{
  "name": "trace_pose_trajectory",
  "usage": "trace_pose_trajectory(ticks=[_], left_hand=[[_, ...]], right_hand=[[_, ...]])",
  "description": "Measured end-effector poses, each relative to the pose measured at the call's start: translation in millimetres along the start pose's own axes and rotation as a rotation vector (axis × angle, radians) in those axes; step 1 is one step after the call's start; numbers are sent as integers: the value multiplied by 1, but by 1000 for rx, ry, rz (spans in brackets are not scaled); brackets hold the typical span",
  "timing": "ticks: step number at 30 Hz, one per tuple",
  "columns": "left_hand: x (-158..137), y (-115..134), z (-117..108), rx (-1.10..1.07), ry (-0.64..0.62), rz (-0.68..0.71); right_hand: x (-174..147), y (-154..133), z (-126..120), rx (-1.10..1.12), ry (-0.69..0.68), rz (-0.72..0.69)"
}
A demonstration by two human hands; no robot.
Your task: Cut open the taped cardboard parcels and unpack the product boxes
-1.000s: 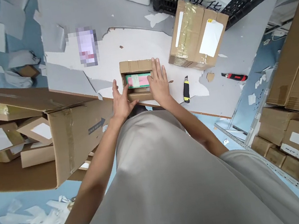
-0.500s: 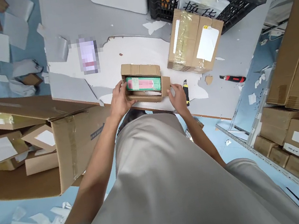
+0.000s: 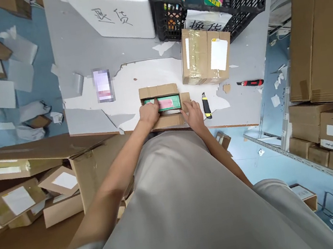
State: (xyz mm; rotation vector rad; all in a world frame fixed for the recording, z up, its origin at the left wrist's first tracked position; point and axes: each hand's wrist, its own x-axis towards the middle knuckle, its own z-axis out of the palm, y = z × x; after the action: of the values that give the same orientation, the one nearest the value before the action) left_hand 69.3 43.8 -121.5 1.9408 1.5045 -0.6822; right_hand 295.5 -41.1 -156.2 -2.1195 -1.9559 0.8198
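An opened small cardboard box [image 3: 158, 91] lies at the table's near edge with its flaps spread. Inside it is a green packet with a pink panel [image 3: 166, 104]. My left hand [image 3: 149, 113] reaches over the box's left side, its fingers closed on the packet's left part; the fingertips are partly hidden. At the right end, my right hand [image 3: 193, 115] pinches the box's side flap [image 3: 184, 98]. Just right of that hand lies a yellow and black utility knife [image 3: 206, 106].
A taped carton [image 3: 206, 57] stands by a black crate [image 3: 166, 25] and a white bin [image 3: 124, 19]. Farther right lies a red utility knife [image 3: 251, 83]. A blurred phone-like object [image 3: 103, 85] is at left. A large carton [image 3: 90, 161] full of boxes stands below left.
My left hand has moved from the box's left edge in over the packet. The right hand stays at the right flap. The whole view has shifted, showing more of the bin and crate.
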Motion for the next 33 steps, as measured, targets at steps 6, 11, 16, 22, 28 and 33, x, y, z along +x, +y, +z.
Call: trace_pose_trajectory(ticks=[6, 11, 16, 22, 28, 33], left_hand=[[6, 3, 2, -30, -1, 2], [13, 1, 6, 16, 2, 65], [9, -2, -4, 22, 38, 95], [-19, -10, -30, 48, 113, 114], [-53, -24, -57, 37, 181, 108], [-86, -28, -85, 72, 222, 130]], right_hand=[[-2, 2, 15, 58, -21, 59], [-3, -1, 24, 100, -1, 102], [-4, -5, 24, 118, 31, 159], [-3, -7, 17, 203, 6, 181], [-11, -27, -14, 188, 97, 39], [-2, -53, -51, 123, 8, -163]])
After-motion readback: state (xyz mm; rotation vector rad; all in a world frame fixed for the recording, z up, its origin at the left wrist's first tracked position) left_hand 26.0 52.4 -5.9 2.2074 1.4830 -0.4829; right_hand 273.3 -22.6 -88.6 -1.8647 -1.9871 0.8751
